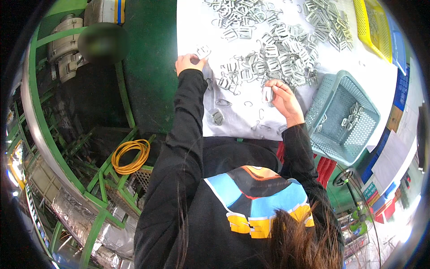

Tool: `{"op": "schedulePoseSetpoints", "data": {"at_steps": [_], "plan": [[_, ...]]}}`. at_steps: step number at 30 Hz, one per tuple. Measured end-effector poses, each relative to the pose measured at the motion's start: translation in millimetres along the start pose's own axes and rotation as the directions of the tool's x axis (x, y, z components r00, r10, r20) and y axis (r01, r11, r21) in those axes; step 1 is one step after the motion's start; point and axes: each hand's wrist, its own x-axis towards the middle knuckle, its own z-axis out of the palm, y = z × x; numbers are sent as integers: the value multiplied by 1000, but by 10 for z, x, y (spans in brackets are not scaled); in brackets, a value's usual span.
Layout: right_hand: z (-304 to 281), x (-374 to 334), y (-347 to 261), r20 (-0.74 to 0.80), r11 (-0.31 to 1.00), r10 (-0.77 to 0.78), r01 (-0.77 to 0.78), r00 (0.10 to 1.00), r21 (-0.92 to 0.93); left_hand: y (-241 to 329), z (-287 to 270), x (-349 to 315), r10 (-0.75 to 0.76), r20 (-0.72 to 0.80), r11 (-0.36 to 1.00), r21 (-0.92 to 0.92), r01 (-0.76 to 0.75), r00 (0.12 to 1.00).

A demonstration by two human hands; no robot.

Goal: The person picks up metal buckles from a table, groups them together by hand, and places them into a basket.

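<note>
1. Left hand [189, 63] pinches a metal buckle [203, 52] by the left edge of the white table cover [188, 27].
2. Right hand [286, 102] grips another buckle [268, 93] between thumb and fingers, just on the near side of the heap.
3. Well to the left, beyond the table, hangs or rests a coiled yellow hose [127, 170]; I cannot tell which.
4. Loose buckles form a heap [286, 56] across the table's middle and far side.
5. To the right, a grey-blue basket [365, 141] holds a few buckles [351, 117].
6. Far right sits a yellow basket [362, 22].
</note>
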Motion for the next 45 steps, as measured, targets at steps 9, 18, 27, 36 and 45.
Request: {"op": "schedulePoseSetpoints", "data": {"at_steps": [9,18,27,36,45], "plan": [[281,84,213,100,981,178,-184,979,57,161,-61,-57,317,-97,937,188,-295,943],[249,-11,337,-215,967,52,5,975,256,86,48,110,379,-92,925,55,-376,921],[350,-300,419,-299,988,-138,110,944,-106,1136,-67,-1512,322,619,560,-735,383,717],[-196,-1194,-704,-557,707,-706,471,437,-527,677,253,-902,409,21,882,-264,-389,912],[-2324,-2022,-1473,-823,604,-563,717,76,-347,526,200,-314,277,353,955,0,-296,894]]}}
